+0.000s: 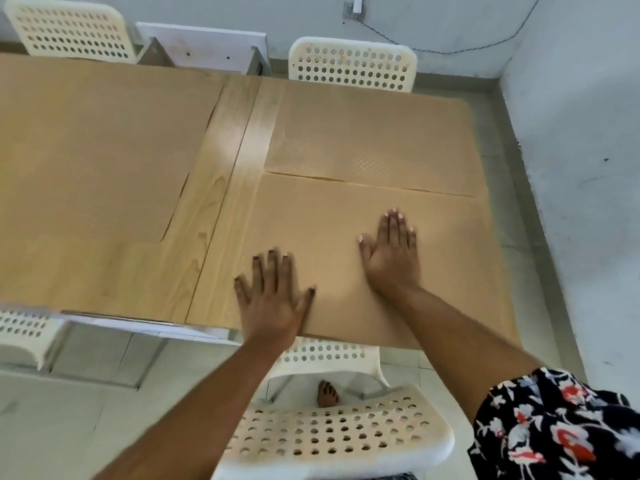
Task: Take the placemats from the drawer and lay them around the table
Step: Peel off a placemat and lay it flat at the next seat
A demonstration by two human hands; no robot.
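Both hands lie flat and spread wide, palms down, on a tan placemat (332, 244) at the near right corner of the wooden worktop (221, 202). The left hand (273, 299) presses near the near edge of this mat, with its fingers fanned out and the heel of the hand right at the worktop's near edge. The right hand (391, 254) presses farther in, closer to the middle of the mat, with its fingers close together and the thumb out. Neither hand is pinching or holding anything. A second placemat (374, 136) lies at the far right corner, and its near edge touches the far edge of the first mat. A third placemat (100, 147) covers much of the left side of the worktop, and a bare strip of wood runs between it and the two right mats. White chairs with round holes stand around: one (332, 434) at the near edge just below the hands, one (353, 65) at the far edge, another (69, 27) at the far left, and one (24, 330) at the near left. A white open box shape (204, 46) sits past the far edge; what it holds cannot be seen.
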